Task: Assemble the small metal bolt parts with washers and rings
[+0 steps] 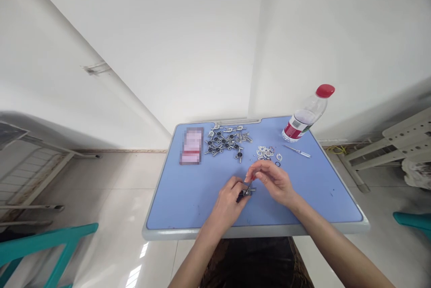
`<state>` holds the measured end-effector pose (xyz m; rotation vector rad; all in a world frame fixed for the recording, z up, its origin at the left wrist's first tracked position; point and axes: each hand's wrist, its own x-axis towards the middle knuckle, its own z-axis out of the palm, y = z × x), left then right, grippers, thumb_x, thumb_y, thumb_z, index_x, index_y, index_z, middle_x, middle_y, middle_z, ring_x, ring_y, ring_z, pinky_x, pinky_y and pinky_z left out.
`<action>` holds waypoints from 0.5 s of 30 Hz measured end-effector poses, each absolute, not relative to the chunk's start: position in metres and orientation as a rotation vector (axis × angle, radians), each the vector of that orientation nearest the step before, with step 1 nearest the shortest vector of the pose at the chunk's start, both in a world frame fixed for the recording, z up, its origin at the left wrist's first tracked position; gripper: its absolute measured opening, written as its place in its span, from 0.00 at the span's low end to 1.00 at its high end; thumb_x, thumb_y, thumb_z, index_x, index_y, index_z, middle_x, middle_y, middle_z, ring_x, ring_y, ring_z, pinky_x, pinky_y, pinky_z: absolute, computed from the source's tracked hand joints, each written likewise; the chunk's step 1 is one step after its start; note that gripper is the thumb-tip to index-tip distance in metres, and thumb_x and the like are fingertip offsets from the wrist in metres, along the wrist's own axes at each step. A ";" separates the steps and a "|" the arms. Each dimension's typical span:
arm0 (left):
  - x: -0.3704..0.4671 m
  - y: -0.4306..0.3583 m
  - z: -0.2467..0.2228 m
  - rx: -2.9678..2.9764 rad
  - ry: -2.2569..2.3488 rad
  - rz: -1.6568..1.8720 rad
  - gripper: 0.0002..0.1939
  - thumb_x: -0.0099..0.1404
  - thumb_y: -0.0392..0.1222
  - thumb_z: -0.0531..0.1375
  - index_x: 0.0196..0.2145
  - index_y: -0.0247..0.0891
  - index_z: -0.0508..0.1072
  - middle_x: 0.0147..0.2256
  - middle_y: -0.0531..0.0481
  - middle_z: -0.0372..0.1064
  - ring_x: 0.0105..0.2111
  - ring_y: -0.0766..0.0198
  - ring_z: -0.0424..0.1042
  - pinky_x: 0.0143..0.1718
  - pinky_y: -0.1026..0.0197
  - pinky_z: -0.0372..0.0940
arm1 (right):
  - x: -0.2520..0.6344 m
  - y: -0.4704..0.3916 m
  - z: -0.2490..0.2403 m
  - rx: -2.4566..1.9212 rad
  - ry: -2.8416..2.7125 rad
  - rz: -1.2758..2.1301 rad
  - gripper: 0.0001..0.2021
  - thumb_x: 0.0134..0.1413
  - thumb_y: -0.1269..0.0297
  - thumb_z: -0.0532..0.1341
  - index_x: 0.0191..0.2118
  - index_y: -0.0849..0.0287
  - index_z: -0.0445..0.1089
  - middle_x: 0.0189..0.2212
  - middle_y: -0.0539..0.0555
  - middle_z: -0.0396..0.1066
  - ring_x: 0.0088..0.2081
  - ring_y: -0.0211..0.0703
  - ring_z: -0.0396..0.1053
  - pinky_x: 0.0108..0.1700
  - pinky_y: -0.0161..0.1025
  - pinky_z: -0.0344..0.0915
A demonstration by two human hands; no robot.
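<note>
Near the front of the blue table my left hand (228,198) is closed around a small metal part (248,192), which has a dark section and is partly hidden by the fingers. My right hand (272,181) pinches the red handle of a small screwdriver (252,178). Its thin shaft slants down to the metal part, though the exact contact of the tip is too small to make out. Beyond the hands lies a group of similar metal parts with round black pieces (223,141). Several flat oval gaskets (263,151) are scattered just past my right hand, with a black ring (278,163) beside them.
A plastic bottle with a red cap (299,122) stands at the table's back right. Next to it lies a slim pen-like tool (297,151). A blurred-out phone-shaped object (191,146) rests at the left. The wall rises behind the blue table (175,198).
</note>
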<state>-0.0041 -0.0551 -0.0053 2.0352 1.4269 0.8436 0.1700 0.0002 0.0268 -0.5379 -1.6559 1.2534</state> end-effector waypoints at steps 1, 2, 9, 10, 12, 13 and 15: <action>-0.004 -0.055 -0.005 2.036 1.428 0.844 0.03 0.65 0.35 0.59 0.37 0.40 0.70 0.40 0.48 0.68 0.39 0.61 0.71 0.41 0.58 0.68 | 0.171 0.000 0.027 -0.537 -1.673 1.243 0.10 0.67 0.65 0.50 0.50 0.52 0.64 0.36 0.53 0.71 0.36 0.41 0.74 0.38 0.44 0.74; -0.004 -0.055 -0.006 2.037 1.430 0.845 0.03 0.65 0.34 0.59 0.37 0.40 0.70 0.40 0.48 0.68 0.39 0.61 0.72 0.40 0.58 0.69 | 0.171 0.000 0.028 -0.536 -1.699 1.228 0.10 0.67 0.66 0.50 0.50 0.53 0.64 0.36 0.54 0.71 0.36 0.41 0.74 0.38 0.44 0.74; -0.005 -0.055 -0.010 2.039 1.415 0.873 0.09 0.64 0.33 0.59 0.43 0.41 0.70 0.42 0.49 0.69 0.41 0.60 0.72 0.41 0.58 0.69 | 0.162 0.000 0.035 -0.463 -1.927 0.839 0.13 0.61 0.69 0.58 0.49 0.48 0.69 0.35 0.53 0.71 0.38 0.44 0.71 0.39 0.43 0.71; -0.005 -0.055 -0.010 2.039 1.418 0.876 0.09 0.65 0.33 0.59 0.43 0.41 0.70 0.43 0.49 0.69 0.41 0.60 0.72 0.42 0.58 0.69 | 0.160 0.000 0.035 -0.453 -1.923 0.795 0.13 0.61 0.69 0.58 0.49 0.48 0.70 0.34 0.53 0.71 0.39 0.44 0.70 0.39 0.43 0.71; -0.005 -0.055 -0.011 2.042 1.424 0.877 0.09 0.65 0.33 0.59 0.43 0.41 0.70 0.42 0.49 0.69 0.41 0.59 0.72 0.42 0.58 0.69 | 0.157 0.000 0.036 -0.453 -1.913 0.781 0.15 0.61 0.70 0.58 0.51 0.47 0.70 0.35 0.53 0.70 0.38 0.43 0.69 0.38 0.41 0.70; -0.005 -0.055 -0.011 2.046 1.422 0.873 0.10 0.64 0.33 0.60 0.43 0.41 0.70 0.42 0.49 0.69 0.41 0.59 0.72 0.42 0.58 0.69 | 0.156 0.000 0.036 -0.451 -1.913 0.801 0.16 0.62 0.71 0.57 0.52 0.46 0.69 0.35 0.53 0.70 0.38 0.42 0.69 0.38 0.41 0.70; -0.006 -0.055 -0.011 2.054 1.414 0.864 0.11 0.65 0.33 0.60 0.44 0.42 0.69 0.43 0.49 0.69 0.42 0.59 0.72 0.42 0.58 0.69 | 0.157 -0.001 0.037 -0.453 -1.913 0.855 0.19 0.62 0.72 0.56 0.54 0.45 0.68 0.35 0.52 0.71 0.38 0.42 0.70 0.39 0.41 0.70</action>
